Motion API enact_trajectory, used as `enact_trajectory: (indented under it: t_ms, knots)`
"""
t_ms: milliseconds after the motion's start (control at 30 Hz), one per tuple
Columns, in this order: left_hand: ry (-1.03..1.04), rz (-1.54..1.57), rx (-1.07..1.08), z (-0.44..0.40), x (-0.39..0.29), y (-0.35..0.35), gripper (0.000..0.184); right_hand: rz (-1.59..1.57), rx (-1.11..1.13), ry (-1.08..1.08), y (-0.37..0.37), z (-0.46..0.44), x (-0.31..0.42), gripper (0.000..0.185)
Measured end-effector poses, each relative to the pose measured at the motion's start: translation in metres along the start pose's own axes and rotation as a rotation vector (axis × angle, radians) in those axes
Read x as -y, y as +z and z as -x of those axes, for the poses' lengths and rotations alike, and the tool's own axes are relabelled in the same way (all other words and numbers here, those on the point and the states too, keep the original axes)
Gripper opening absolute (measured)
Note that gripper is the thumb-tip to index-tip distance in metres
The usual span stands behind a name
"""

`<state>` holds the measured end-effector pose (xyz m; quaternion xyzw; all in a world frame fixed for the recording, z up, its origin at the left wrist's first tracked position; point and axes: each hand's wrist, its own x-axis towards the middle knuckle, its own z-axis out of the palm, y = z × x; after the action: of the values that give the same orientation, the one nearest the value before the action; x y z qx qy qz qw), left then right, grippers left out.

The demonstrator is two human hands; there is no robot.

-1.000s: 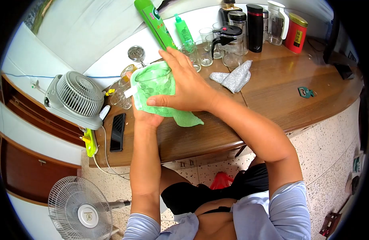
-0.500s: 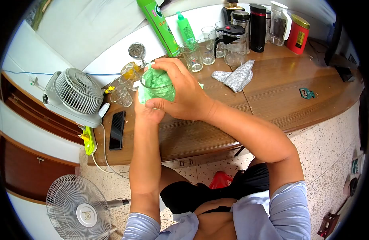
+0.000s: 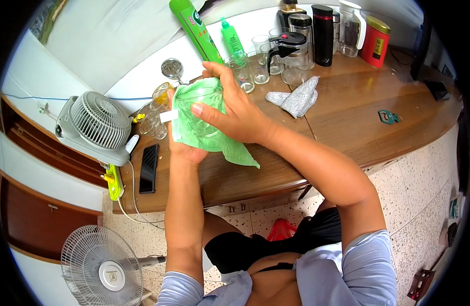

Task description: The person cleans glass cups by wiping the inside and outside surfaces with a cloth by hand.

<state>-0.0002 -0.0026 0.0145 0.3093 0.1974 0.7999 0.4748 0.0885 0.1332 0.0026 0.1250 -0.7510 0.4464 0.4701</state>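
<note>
A green cloth (image 3: 191,127) with a white label (image 3: 168,116) lies spread around a clear drinking glass (image 3: 200,93), one corner hanging over the tabletop. Most of the glass is hidden by cloth and fingers. My left hand (image 3: 188,153) is beneath, closed around the wrapped glass, with its fingers largely covered. From the right, my right hand (image 3: 234,109) grips the glass, its thumb pressed on the near side and its fingers reaching behind. Both hands are above the wooden table (image 3: 235,183).
Glasses (image 3: 153,125) and a small fan (image 3: 100,120) stand left, near a phone (image 3: 149,168). Behind are more glasses (image 3: 259,69), a glass teapot (image 3: 294,71), a black flask (image 3: 323,38) and a red tin (image 3: 375,43). A grey cloth (image 3: 298,99) and bottle opener (image 3: 388,117) lie right.
The green cloth, earlier bunched inside the glass, now spreads over its near side with a corner hanging down. The glass has tilted, and my right hand's fingers have straightened.
</note>
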Motion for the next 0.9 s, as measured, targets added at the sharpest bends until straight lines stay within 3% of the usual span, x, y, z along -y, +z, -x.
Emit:
enact_trajectory:
  t_ms: [67, 367, 567, 667, 767, 900]
  knots:
    - [0.024, -0.041, -0.009, 0.000, 0.000, 0.005, 0.058, 0.009, -0.031, -0.009, 0.001, 0.000, 0.001, 0.086]
    - [0.065, -0.121, -0.120, -0.004, 0.005, -0.007, 0.048, 0.120, -0.102, -0.200, 0.011, 0.004, 0.001, 0.068]
    - [0.096, -0.143, -0.273, -0.001, 0.002, -0.010, 0.051, 0.144, -0.082, -0.203, 0.013, 0.004, 0.007, 0.068]
    - [0.058, -0.071, -0.162, -0.002, 0.001, -0.019, 0.050, 0.123, -0.046, -0.210, 0.010, 0.004, 0.009, 0.067]
    - [0.060, -0.072, -0.241, 0.000, 0.004, -0.026, 0.050, 0.102, -0.038, -0.252, 0.011, 0.003, 0.009, 0.067]
    - [0.045, 0.001, -0.181, 0.000, 0.001, -0.030, 0.057, 0.150, -0.079, -0.317, 0.012, 0.004, 0.005, 0.069]
